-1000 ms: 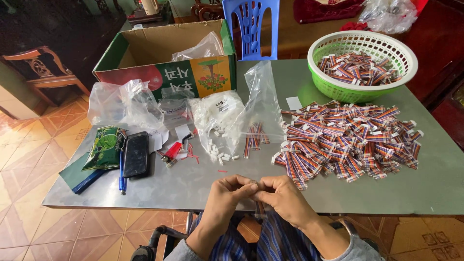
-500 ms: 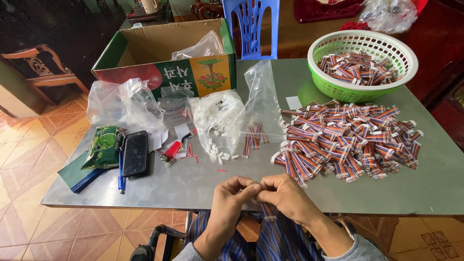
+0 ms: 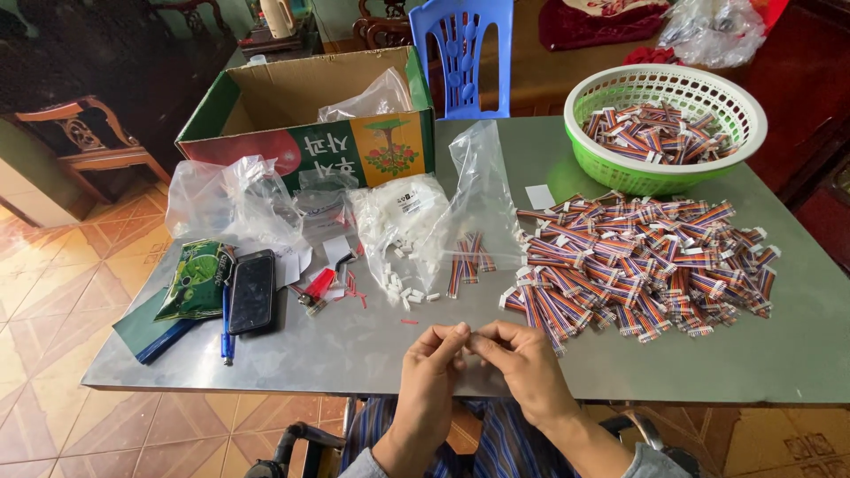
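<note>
Left hand (image 3: 431,367): fingers curled, thumb and forefinger pinched together at the near table edge, tips meeting those of the other hand.
Right hand (image 3: 522,358): likewise pinched, fingertips touching the left's; a small pale piece shows between the two (too small to identify).
Table (image 3: 372,341): grey metal top, carries everything below.
Wire-harness pile (image 3: 637,261): short multicoloured ribbon cables with white connectors, heaped just beyond the right hand.
Green basket (image 3: 660,173): far right of the table, holds more of the same cables.
Clear bags (image 3: 416,221): centre, with loose white connectors (image 3: 407,288) spilled in front and a few cables inside.
Cardboard box (image 3: 310,119): far left, open, a plastic bag within.
Phone (image 3: 252,290): dark, face up, left side, beside a green packet (image 3: 197,279) and a blue pen (image 3: 227,323).
Red lighter (image 3: 319,285): near the phone.
</note>
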